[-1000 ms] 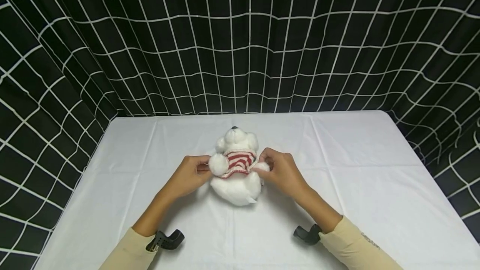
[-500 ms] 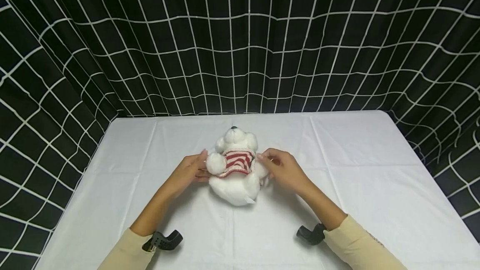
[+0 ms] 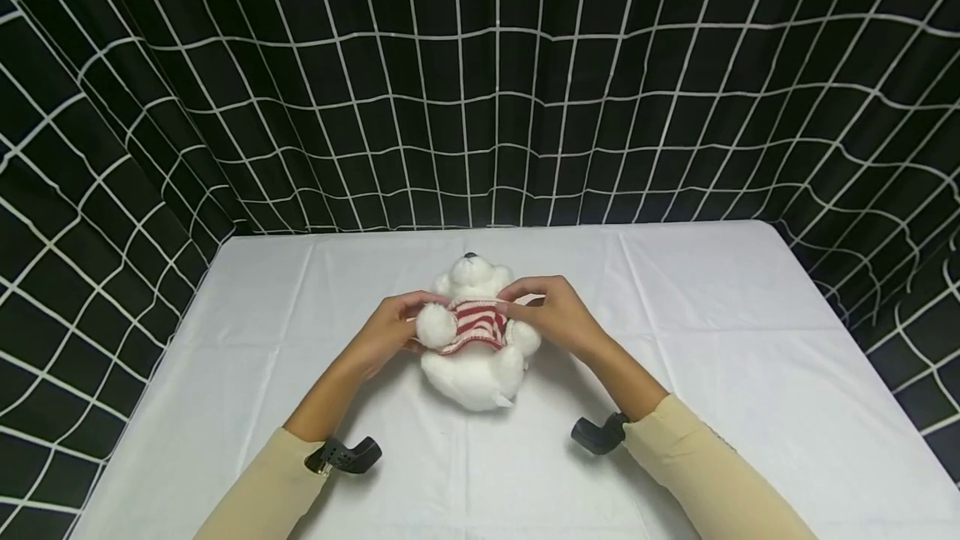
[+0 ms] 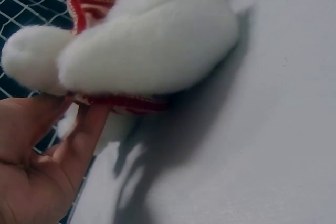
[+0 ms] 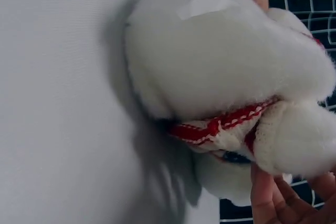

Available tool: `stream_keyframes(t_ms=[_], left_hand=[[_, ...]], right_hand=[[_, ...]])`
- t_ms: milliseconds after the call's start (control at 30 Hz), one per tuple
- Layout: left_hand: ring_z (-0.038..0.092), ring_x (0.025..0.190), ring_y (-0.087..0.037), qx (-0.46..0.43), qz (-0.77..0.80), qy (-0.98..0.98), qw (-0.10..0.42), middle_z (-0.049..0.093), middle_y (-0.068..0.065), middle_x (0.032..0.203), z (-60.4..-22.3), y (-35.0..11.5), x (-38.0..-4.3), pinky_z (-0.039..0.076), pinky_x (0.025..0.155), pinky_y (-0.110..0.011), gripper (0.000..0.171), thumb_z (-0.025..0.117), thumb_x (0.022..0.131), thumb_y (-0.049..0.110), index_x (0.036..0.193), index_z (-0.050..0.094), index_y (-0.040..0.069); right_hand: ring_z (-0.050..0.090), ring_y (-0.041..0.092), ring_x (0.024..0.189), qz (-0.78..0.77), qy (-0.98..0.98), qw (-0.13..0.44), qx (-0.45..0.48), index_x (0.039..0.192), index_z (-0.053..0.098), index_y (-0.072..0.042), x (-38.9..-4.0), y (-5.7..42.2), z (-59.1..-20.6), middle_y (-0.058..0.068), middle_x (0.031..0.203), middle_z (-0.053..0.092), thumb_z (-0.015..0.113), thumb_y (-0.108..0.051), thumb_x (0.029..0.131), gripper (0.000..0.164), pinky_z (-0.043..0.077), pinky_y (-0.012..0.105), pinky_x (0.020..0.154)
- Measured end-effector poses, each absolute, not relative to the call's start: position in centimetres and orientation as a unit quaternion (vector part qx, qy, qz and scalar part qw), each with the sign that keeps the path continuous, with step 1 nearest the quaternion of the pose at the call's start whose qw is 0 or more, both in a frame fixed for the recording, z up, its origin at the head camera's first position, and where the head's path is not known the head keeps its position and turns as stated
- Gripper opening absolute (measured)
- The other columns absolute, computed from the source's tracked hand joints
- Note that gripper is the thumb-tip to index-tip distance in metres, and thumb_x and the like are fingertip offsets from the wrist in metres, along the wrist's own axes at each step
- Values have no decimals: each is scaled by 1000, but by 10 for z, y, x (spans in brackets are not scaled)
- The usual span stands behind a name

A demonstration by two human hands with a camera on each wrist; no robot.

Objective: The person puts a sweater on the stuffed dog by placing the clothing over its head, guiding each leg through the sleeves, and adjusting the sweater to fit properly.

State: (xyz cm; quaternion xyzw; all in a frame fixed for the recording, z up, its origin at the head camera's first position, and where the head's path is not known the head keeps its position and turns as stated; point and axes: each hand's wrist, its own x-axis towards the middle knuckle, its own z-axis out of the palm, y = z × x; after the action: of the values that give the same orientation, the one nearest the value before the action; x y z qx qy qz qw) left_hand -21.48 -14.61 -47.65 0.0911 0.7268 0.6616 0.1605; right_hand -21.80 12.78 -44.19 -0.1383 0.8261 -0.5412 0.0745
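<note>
A white plush bear (image 3: pixel 468 377) lies on its back on the cloth, its dark nose towards the far edge. It wears a red-and-white striped shirt (image 3: pixel 478 322), rucked up above its belly. My left hand (image 3: pixel 382 333) holds the bear at one shoulder, fingers behind its fluffy arm (image 3: pixel 436 326). On the other side my right hand (image 3: pixel 561 317) holds shoulder and shirt near the neckline between thumb and fingers. The left wrist view shows fingertips against the shirt's red hem (image 4: pixel 136 103). Much of the right hand is hidden behind the bear's arm (image 5: pixel 299 137) in the right wrist view.
A white cloth (image 3: pixel 720 390) with fold creases covers the table. Black curtain with a white grid pattern (image 3: pixel 480 90) stands behind it and along both sides. Each wrist wears a black camera mount, the left one (image 3: pixel 352 455) and the right one (image 3: pixel 598 435).
Both hands have shifted up from the bear's arms towards its shoulders and neckline. The right hand has let go of the paw it held. The bear stays nearly in place.
</note>
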Motion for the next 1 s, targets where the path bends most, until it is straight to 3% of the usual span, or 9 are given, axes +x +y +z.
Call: stream_keyframes(t_ms=[133,233,400,567,667,767,900,1000], left_hand=[[60,95,-15,99,635,758,117,65,-16,119,-477,-140,-220,54,66,-27,27,63,87,-6,114,67,-4],[56,99,-15,106,615,777,83,66,-15,111,-479,-136,-222,50,73,-25,20,64,86,-7,106,68,-4],[59,90,-11,72,608,788,60,71,-9,99,-481,-133,-222,49,73,-23,16,68,89,0,104,70,-5],[58,69,-10,16,601,788,134,67,-1,75,-480,-136,-216,51,59,-23,27,68,96,21,90,75,-4],[60,65,-10,9,610,766,202,63,1,67,-479,-138,-215,55,60,-25,32,63,98,25,81,73,0],[66,66,-10,10,635,734,243,66,2,67,-478,-139,-214,59,66,-29,24,61,96,19,81,73,4],[69,68,-10,11,660,706,257,70,0,72,-472,-139,-213,60,67,-30,28,60,100,24,86,74,4],[68,71,-10,21,662,710,239,71,-1,78,-465,-138,-213,57,65,-27,37,60,102,31,92,74,-2]], right_hand=[[65,18,72,-523,840,49,-135,93,76,-5,-220,123,-442,8,96,73,78,-16,90,12,51,25,67],[65,20,83,-515,849,28,-116,88,75,-6,-222,119,-444,6,89,73,80,-15,88,10,50,28,74],[61,21,93,-499,863,40,-65,86,75,-7,-224,117,-446,4,84,71,81,-26,87,20,46,31,77],[48,13,65,-485,861,148,-27,69,68,-11,-222,124,-448,-5,63,55,73,-52,88,45,39,26,55],[45,11,59,-501,834,227,-28,62,64,-14,-222,129,-449,-7,57,48,66,-59,90,53,39,26,55],[54,10,64,-539,794,281,-31,68,69,-11,-222,130,-450,-6,64,58,63,-56,94,52,49,26,62],[60,10,66,-564,773,288,-36,76,73,-7,-220,127,-446,-3,68,64,64,-52,95,50,54,29,64],[53,9,63,-550,795,253,-42,72,72,-8,-217,126,-440,-5,62,58,65,-53,93,50,48,29,61]])
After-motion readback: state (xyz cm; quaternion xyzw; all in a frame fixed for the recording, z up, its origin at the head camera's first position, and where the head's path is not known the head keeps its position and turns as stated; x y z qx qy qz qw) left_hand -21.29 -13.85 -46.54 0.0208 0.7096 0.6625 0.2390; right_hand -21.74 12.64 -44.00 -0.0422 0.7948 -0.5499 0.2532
